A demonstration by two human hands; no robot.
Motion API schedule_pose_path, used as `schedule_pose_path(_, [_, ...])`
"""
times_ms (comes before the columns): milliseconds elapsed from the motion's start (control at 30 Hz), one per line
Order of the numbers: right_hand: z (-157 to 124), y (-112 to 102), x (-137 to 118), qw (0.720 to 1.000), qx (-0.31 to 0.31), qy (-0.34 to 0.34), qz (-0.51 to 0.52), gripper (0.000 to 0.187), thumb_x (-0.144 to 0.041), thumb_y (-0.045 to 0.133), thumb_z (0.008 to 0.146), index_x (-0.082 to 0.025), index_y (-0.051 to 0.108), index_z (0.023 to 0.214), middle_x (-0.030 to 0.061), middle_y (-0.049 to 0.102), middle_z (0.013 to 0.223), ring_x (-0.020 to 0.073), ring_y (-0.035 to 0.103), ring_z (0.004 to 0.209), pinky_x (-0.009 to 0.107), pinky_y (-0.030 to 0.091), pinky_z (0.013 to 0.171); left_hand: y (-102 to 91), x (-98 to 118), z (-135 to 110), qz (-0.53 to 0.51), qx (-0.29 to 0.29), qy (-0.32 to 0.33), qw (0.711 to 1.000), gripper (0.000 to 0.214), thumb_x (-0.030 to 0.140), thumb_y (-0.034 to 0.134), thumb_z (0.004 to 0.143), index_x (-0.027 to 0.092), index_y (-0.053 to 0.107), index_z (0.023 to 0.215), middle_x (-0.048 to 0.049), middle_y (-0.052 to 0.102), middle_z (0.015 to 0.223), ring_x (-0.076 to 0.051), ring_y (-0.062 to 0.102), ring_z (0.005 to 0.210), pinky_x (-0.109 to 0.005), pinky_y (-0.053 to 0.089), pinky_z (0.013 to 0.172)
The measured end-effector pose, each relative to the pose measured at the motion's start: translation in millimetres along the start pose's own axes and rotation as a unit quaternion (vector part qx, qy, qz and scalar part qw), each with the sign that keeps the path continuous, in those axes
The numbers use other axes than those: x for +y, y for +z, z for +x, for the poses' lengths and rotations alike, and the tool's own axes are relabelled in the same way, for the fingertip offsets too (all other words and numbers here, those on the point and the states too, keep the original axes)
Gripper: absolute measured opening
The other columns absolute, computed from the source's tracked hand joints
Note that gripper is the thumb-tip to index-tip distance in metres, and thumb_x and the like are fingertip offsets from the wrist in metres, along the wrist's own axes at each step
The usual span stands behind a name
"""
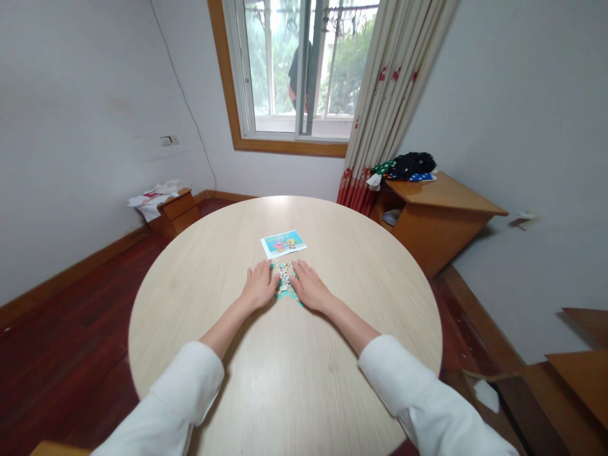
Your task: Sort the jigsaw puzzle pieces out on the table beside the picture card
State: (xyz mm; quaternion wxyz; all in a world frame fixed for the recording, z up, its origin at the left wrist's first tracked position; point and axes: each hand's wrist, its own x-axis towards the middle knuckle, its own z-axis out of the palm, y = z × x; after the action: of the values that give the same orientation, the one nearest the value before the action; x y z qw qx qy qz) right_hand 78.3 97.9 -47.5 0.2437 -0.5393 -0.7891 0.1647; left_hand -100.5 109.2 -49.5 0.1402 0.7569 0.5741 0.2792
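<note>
A small heap of jigsaw puzzle pieces (285,278) lies near the middle of the round table (280,367), with teal, white and dark bits showing. My left hand (259,285) rests flat at the heap's left side, fingers stretched forward. On the other side, my right hand (310,284) lies palm down along the heap's right edge. Both hands touch or partly cover outer pieces, and neither grips anything. Just beyond the fingertips is a picture sheet (284,243) with cartoon figures on a blue ground and a white border.
A low wooden cabinet (441,196) stands right of the table, with dark and spotted cloths (411,166) on it. At the left is a small drawer unit (179,212) with papers on top. A window (304,69) and a long curtain (389,95) are behind the table.
</note>
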Motion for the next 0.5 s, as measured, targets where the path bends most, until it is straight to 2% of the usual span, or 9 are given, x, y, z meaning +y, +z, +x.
schedule_pose_path(100, [-3.0, 9.8, -11.5, 0.996, -0.029, 0.019, -0.083, 0.057, -0.035, 0.030, 0.096, -0.004, 0.032, 0.143, 0.0229, 0.029, 0.150, 0.0288, 0.022, 0.142, 0.048, 0.017, 0.114, 10.1, 13.2, -4.4, 0.092, -0.028, -0.023, 0.995, 0.054, 0.037, 0.031, 0.094, 0.006, 0.036, 0.138, -0.0225, 0.035, 0.148, -0.031, 0.028, 0.139, -0.055, 0.011, 0.113])
schedule_pose_path(200, [5.1, 11.5, -22.9, 0.991, -0.053, 0.016, -0.118, 0.054, -0.025, 0.026, 0.096, -0.001, 0.030, 0.144, 0.0216, 0.028, 0.151, 0.0281, 0.022, 0.142, 0.044, 0.016, 0.115, 16.3, 23.8, 5.3, 0.089, -0.035, -0.032, 0.995, 0.052, 0.034, 0.025, 0.096, 0.008, 0.035, 0.140, -0.0201, 0.034, 0.149, -0.029, 0.028, 0.140, -0.054, 0.013, 0.113])
schedule_pose_path(333, [18.5, 8.1, -26.9, 0.991, -0.057, 0.023, -0.117, 0.053, -0.015, 0.026, 0.093, 0.000, 0.030, 0.144, 0.0210, 0.028, 0.151, 0.0254, 0.023, 0.142, 0.041, 0.017, 0.115, 15.2, 26.9, 20.6, 0.008, -0.019, 0.004, 1.000, 0.041, 0.028, 0.028, 0.095, 0.012, 0.051, 0.125, -0.0181, 0.052, 0.136, -0.027, 0.045, 0.129, -0.053, 0.022, 0.110])
schedule_pose_path(400, [20.3, 8.2, -26.2, 0.993, -0.050, 0.016, -0.104, 0.052, -0.014, 0.027, 0.092, -0.002, 0.033, 0.142, 0.0204, 0.033, 0.149, 0.0241, 0.027, 0.140, 0.042, 0.019, 0.115, 13.6, 25.8, 21.5, -0.031, -0.004, 0.027, 0.999, 0.037, 0.027, 0.029, 0.094, 0.014, 0.058, 0.113, -0.0158, 0.062, 0.123, -0.024, 0.055, 0.117, -0.047, 0.033, 0.106])
schedule_pose_path(500, [16.6, 11.1, -26.7, 0.998, -0.024, -0.022, -0.048, 0.047, -0.014, 0.027, 0.092, -0.005, 0.044, 0.135, 0.0193, 0.047, 0.140, 0.0218, 0.040, 0.132, 0.041, 0.027, 0.112, 13.1, 23.5, 16.9, -0.100, 0.033, 0.043, 0.994, 0.034, 0.026, 0.033, 0.092, 0.013, 0.062, 0.103, -0.0148, 0.067, 0.109, -0.022, 0.061, 0.103, -0.038, 0.044, 0.095])
